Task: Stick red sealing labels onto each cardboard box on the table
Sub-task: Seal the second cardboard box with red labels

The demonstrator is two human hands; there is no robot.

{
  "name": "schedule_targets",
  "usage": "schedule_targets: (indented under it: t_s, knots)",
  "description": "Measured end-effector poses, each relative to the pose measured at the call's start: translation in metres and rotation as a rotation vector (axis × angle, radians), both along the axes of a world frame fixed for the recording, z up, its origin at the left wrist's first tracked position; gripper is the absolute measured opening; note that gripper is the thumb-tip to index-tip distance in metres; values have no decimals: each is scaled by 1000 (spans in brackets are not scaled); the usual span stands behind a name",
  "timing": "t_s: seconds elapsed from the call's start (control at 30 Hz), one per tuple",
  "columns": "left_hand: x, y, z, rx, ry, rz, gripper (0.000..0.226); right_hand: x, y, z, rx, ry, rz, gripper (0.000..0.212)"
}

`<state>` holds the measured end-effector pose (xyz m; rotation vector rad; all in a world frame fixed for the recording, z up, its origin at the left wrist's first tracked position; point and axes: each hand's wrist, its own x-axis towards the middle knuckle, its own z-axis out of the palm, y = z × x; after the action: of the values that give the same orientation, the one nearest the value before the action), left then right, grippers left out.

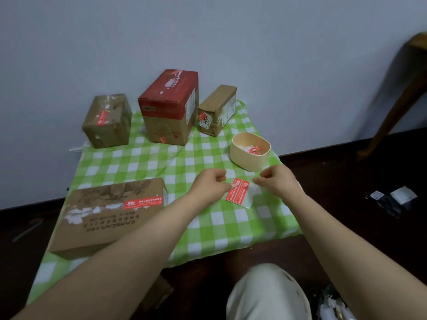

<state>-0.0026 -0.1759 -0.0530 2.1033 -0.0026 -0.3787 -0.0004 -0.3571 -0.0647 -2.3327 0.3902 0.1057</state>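
**Q:** Fingers (227,186) of the left hand (211,183), how were they set?

**A:** Curled in, thumb and forefinger pinching the upper edge of the label sheet (238,191). It carried two red strips side by side on white backing.

**Q:** And the right hand (277,179)?

**A:** Curled too, its fingertips pinching the backing's far corner. The sheet sat between both hands, low over the checked cloth (143,158), just in front of the beige tub (249,155). Whether it touched the cloth, I couldn't tell.

**Q:** Where were the boxes?

**A:** The flat box (108,225) lay near left, with a red label (143,202) across its top. By the wall stood the small brown box (107,125) on the left, the tall red-topped box (168,107) in the middle and the narrow box (218,107) on the right. Each showed a red sticker.
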Motion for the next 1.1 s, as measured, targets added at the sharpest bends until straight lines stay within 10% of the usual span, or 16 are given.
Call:
schedule_targets:
  t_s: [0.2,0.47,0.73,1.1]
  knots:
    - [-10,20,0,30,-25,23,43,4,19,-22,-228,173,31,70]
    - [-5,34,-7,13,-4,47,43,8,27,-11,-144,205,96,26]
    - [-20,34,5,-176,51,87,71,-29,50,22,535,35,39,20]
    - [-47,66,41,-342,-20,135,33,-60,81,69,906,50,122,5]
